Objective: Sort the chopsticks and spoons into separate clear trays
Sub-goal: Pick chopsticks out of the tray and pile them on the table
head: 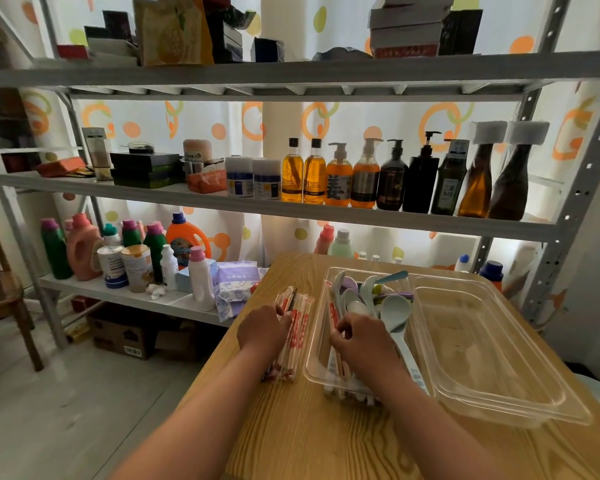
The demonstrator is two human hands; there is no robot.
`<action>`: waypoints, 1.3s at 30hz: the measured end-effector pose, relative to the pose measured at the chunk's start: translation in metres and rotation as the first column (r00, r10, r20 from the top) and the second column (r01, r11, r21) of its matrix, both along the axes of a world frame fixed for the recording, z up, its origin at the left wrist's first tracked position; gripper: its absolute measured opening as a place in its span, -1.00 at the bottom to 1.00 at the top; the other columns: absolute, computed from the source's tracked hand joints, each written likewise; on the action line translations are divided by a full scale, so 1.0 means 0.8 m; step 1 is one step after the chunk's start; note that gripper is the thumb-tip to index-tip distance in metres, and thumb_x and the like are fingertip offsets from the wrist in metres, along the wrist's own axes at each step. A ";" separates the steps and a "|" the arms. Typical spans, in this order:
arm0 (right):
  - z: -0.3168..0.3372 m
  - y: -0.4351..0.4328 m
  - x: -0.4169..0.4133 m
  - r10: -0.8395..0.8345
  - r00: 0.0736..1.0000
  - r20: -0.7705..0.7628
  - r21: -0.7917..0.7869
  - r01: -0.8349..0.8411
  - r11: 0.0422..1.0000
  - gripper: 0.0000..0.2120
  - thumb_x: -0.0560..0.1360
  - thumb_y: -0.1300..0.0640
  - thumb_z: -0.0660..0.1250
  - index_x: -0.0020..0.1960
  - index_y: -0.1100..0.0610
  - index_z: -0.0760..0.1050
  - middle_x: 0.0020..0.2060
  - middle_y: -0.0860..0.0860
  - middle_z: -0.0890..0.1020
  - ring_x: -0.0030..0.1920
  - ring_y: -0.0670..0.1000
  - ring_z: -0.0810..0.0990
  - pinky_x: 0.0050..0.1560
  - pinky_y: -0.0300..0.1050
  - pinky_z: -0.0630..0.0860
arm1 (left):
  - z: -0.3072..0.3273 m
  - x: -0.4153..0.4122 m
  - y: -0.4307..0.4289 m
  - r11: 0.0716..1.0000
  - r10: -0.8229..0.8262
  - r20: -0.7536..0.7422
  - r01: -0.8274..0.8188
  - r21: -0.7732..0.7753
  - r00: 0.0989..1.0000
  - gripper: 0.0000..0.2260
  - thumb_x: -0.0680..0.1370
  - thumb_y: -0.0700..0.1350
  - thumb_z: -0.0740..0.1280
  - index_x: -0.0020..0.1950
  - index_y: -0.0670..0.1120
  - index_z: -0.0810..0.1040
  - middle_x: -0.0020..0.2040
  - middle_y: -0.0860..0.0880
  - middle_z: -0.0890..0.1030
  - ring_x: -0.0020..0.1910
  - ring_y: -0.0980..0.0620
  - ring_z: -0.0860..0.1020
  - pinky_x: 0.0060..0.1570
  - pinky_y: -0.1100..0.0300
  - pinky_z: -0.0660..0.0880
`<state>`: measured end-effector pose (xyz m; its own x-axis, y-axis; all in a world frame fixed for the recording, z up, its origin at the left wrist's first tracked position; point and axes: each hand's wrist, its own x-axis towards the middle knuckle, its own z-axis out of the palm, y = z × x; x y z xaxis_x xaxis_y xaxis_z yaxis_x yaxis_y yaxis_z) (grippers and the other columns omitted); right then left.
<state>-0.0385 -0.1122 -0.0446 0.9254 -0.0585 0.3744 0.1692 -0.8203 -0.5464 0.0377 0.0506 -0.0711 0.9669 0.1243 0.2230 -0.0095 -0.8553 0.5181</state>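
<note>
A person's left hand is gripping chopsticks near the tabletop's left edge, gathering them; right hand is pinching more from the tray, separating them from spoons.

A bundle of chopsticks in clear sleeves with red print lies lengthwise on the counter, just left of the left clear tray. That tray holds more sleeved chopsticks along its left wall and a heap of pastel spoons. The right clear tray lies against it.

storeroom | metal shelving | detergent bottles | cardboard boxes
</note>
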 end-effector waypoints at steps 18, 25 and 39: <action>-0.006 0.005 0.009 -0.111 0.984 -0.139 -0.221 0.078 0.972 -0.73 0.42 -0.04 0.41 0.03 0.10 0.56 -0.07 0.02 0.62 -0.04 0.00 0.58 0.05 -0.06 0.53 | 0.033 -0.028 -0.076 0.961 -0.146 0.029 0.148 -0.232 0.989 -0.79 0.57 -0.02 0.20 0.11 -0.11 0.46 0.10 -0.11 0.51 0.07 -0.09 0.50 0.09 0.04 0.46; -0.005 0.008 0.007 -0.116 0.986 -0.123 -0.262 0.081 0.962 -0.75 0.43 -0.01 0.39 0.01 0.12 0.56 -0.09 0.04 0.63 -0.06 0.01 0.59 0.03 -0.06 0.54 | 0.033 -0.032 -0.076 0.963 -0.155 0.030 0.158 -0.217 0.987 -0.80 0.58 -0.06 0.20 0.13 -0.13 0.44 0.09 -0.11 0.54 0.04 -0.08 0.50 0.03 0.06 0.43; -0.008 0.009 0.006 -0.139 0.986 0.086 -0.087 0.147 0.985 -0.74 0.57 -0.03 0.19 -0.03 0.15 0.50 -0.18 0.05 0.58 -0.19 -0.01 0.56 -0.11 -0.14 0.54 | 0.032 -0.034 -0.079 0.965 -0.151 0.047 0.158 -0.209 0.987 -0.69 0.59 0.07 0.17 0.17 -0.14 0.44 0.06 -0.10 0.57 0.05 -0.10 0.53 -0.01 0.06 0.42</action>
<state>-0.0339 -0.1050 -0.0508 0.8769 -0.1498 0.4567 0.0864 -0.8856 -0.4564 0.0107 -0.0127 -0.0455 0.9713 0.0212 0.2369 -0.1514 -0.7132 0.6844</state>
